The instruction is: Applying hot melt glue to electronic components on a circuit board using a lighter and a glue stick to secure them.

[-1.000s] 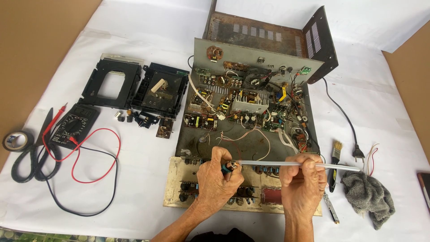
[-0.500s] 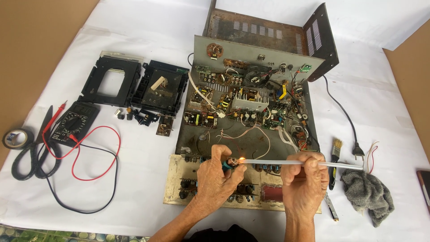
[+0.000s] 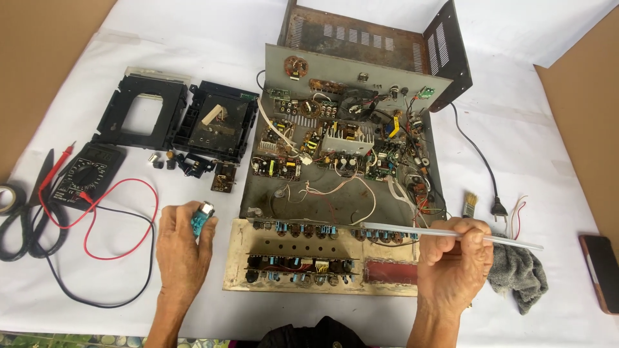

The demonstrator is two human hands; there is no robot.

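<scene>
My left hand (image 3: 184, 248) grips a small teal lighter (image 3: 202, 219) and hovers over the white cloth, left of the detached front panel (image 3: 303, 264). My right hand (image 3: 454, 258) pinches a long thin clear rod (image 3: 445, 233) that lies level across the panel's upper right edge, its tip pointing left toward the row of knobs. Behind the panel, the open amplifier chassis (image 3: 348, 161) shows its circuit boards, capacitors and loose wires.
A multimeter (image 3: 87, 174) with red and black leads, scissors (image 3: 26, 219) and a tape roll lie at left. Two black plastic frames (image 3: 180, 119) and small parts sit beside the chassis. At right are a grey rag (image 3: 519, 274), a brush, a power plug (image 3: 498, 207) and a dark phone (image 3: 603, 264).
My left hand has drawn away leftward from the rod's tip with the lighter, whose flame was lit half a second ago and is now out. My right hand still holds the rod level.
</scene>
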